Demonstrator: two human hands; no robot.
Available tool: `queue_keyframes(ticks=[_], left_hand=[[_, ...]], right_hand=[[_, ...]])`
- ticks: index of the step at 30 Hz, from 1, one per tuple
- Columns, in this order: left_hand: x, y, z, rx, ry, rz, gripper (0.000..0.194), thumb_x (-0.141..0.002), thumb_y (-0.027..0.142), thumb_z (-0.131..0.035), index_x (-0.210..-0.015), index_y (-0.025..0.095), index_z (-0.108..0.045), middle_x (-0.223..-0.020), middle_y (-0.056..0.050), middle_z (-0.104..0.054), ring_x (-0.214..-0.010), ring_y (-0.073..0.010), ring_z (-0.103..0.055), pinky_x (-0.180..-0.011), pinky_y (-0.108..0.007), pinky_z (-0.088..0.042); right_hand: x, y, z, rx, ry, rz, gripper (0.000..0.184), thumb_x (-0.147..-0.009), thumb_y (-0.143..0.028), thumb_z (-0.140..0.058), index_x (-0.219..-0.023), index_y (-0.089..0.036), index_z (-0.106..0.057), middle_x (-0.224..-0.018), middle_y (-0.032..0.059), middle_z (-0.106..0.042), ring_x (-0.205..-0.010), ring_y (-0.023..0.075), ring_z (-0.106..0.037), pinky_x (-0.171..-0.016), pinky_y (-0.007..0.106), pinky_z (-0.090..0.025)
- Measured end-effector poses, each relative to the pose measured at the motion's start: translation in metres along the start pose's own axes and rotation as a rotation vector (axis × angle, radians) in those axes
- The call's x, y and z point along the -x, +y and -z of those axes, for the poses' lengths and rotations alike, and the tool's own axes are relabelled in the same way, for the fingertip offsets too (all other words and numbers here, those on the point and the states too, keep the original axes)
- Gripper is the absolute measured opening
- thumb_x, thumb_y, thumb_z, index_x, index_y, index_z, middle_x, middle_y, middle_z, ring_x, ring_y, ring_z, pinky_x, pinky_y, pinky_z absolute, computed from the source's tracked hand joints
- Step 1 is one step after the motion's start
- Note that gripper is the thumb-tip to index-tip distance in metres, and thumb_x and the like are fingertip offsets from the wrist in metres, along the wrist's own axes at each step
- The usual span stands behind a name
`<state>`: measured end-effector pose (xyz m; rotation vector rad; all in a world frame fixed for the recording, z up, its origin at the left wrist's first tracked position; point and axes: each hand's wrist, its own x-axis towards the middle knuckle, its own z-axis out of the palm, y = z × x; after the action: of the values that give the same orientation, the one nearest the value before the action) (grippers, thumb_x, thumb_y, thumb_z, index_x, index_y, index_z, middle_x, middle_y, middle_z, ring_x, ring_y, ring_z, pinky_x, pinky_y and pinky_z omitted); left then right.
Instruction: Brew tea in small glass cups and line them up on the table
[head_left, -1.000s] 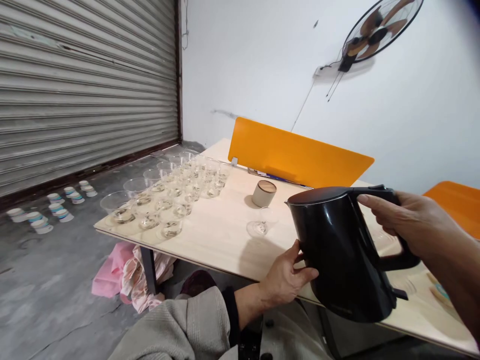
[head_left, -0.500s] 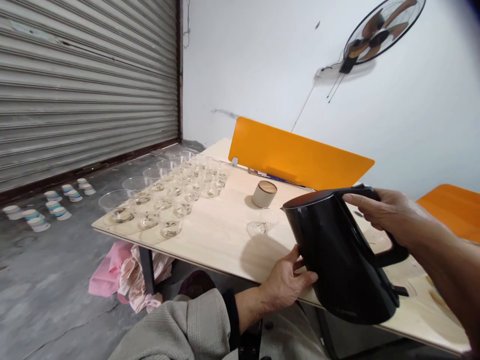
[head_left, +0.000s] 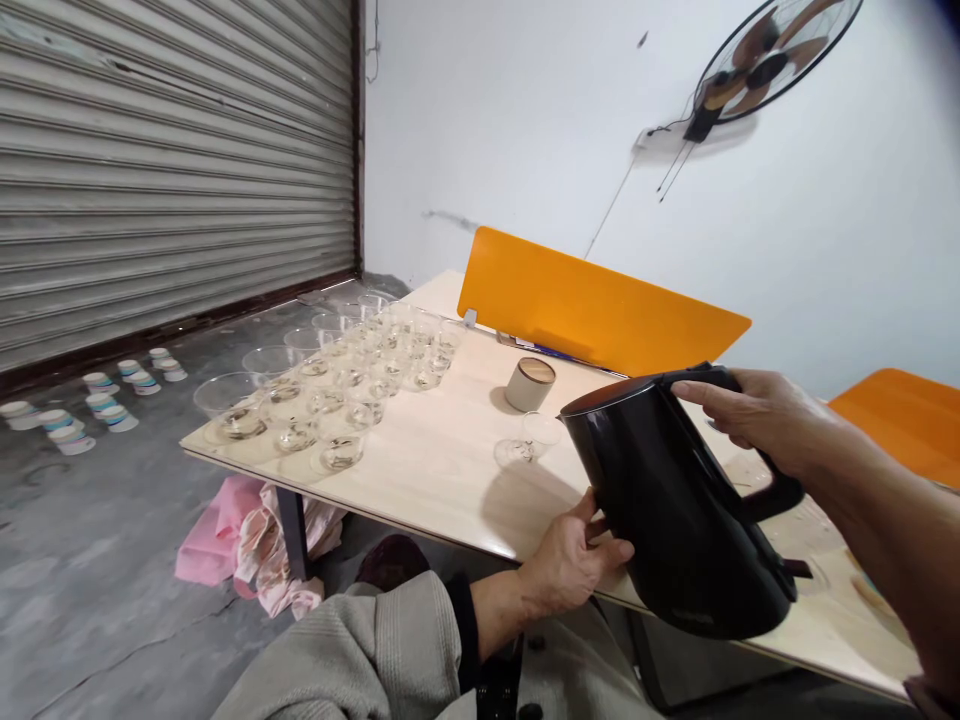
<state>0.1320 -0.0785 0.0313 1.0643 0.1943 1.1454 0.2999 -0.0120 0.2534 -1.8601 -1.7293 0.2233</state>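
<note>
In the head view, the right hand (head_left: pixel 765 410) grips the handle of a black kettle (head_left: pixel 667 510), its thumb laid along the top, while the left hand (head_left: pixel 574 560) has its thumb and fingers against the kettle's side, on the side nearer the cups. The kettle is held tilted over the near part of the table (head_left: pixel 427 480), its spout pointing to the left. Just beside the spout stands a clear cup (head_left: pixel 525 448) with small dark bits in its bottom. Behind that cup is a grey jar (head_left: pixel 530 384) with a wooden lid. To the left, rows of clear cups (head_left: pixel 341 430) cover the table's left end, dark bits in the bottoms of the nearer ones. An orange panel (head_left: pixel 592 300) stands along the table behind the jar. On the floor at the left are paper cups (head_left: pixel 112 412) in small groups, in front of a metal shutter (head_left: pixel 180 160); pink cloth (head_left: pixel 225 530) lies by the table leg. A fan (head_left: pixel 769 68) is mounted on the wall.
</note>
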Motion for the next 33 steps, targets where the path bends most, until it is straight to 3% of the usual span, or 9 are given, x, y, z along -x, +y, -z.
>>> queue_keyframes(ticks=[3,15,19,27,33], left_hand=[[0.0,0.0,0.001,0.009,0.006,0.015,0.078,-0.082,0.049,-0.083,-0.149,0.023,-0.051,-0.149,-0.014,-0.06,-0.139,-0.0352,-0.055,-0.118,-0.053,-0.042],[-0.001,-0.004,0.006,0.019,0.011,0.0,0.075,-0.084,0.043,-0.082,-0.149,0.024,-0.05,-0.149,-0.013,-0.06,-0.137,-0.034,-0.058,-0.118,-0.051,-0.044],[-0.002,-0.006,0.006,0.032,0.014,-0.003,0.079,-0.083,0.043,-0.083,-0.151,0.024,-0.048,-0.148,-0.013,-0.061,-0.138,-0.0341,-0.056,-0.117,-0.051,-0.044],[-0.005,-0.002,0.009,-0.072,0.025,-0.043,0.076,-0.087,0.038,-0.078,-0.153,0.022,-0.046,-0.149,-0.013,-0.059,-0.137,-0.0325,-0.057,-0.114,-0.049,-0.049],[-0.008,0.001,0.007,-0.097,0.046,-0.056,0.074,-0.085,0.041,-0.08,-0.149,0.021,-0.05,-0.145,-0.014,-0.061,-0.134,-0.0336,-0.058,-0.11,-0.05,-0.052]], right_hand=[[-0.002,-0.003,-0.002,0.022,-0.049,-0.072,0.055,-0.079,-0.068,-0.075,-0.066,-0.021,-0.048,-0.053,-0.0051,-0.042,-0.046,0.0077,-0.034,-0.042,0.024,-0.026],[-0.008,-0.006,-0.007,0.0,-0.089,-0.048,0.054,-0.08,-0.064,-0.075,-0.066,-0.022,-0.045,-0.052,-0.0056,-0.041,-0.046,0.0077,-0.033,-0.042,0.025,-0.025],[-0.005,-0.004,-0.002,0.037,-0.065,-0.048,0.057,-0.077,-0.07,-0.076,-0.067,-0.022,-0.048,-0.054,-0.0044,-0.044,-0.047,0.0086,-0.036,-0.043,0.025,-0.028],[0.017,0.002,0.007,-0.092,0.033,-0.019,0.053,-0.078,-0.065,-0.077,-0.068,-0.021,-0.05,-0.056,-0.0047,-0.044,-0.048,0.0085,-0.037,-0.042,0.025,-0.026],[0.04,-0.006,0.01,-0.161,0.11,-0.043,0.051,-0.076,-0.062,-0.078,-0.065,-0.021,-0.049,-0.055,-0.0047,-0.042,-0.047,0.0081,-0.036,-0.041,0.024,-0.024]])
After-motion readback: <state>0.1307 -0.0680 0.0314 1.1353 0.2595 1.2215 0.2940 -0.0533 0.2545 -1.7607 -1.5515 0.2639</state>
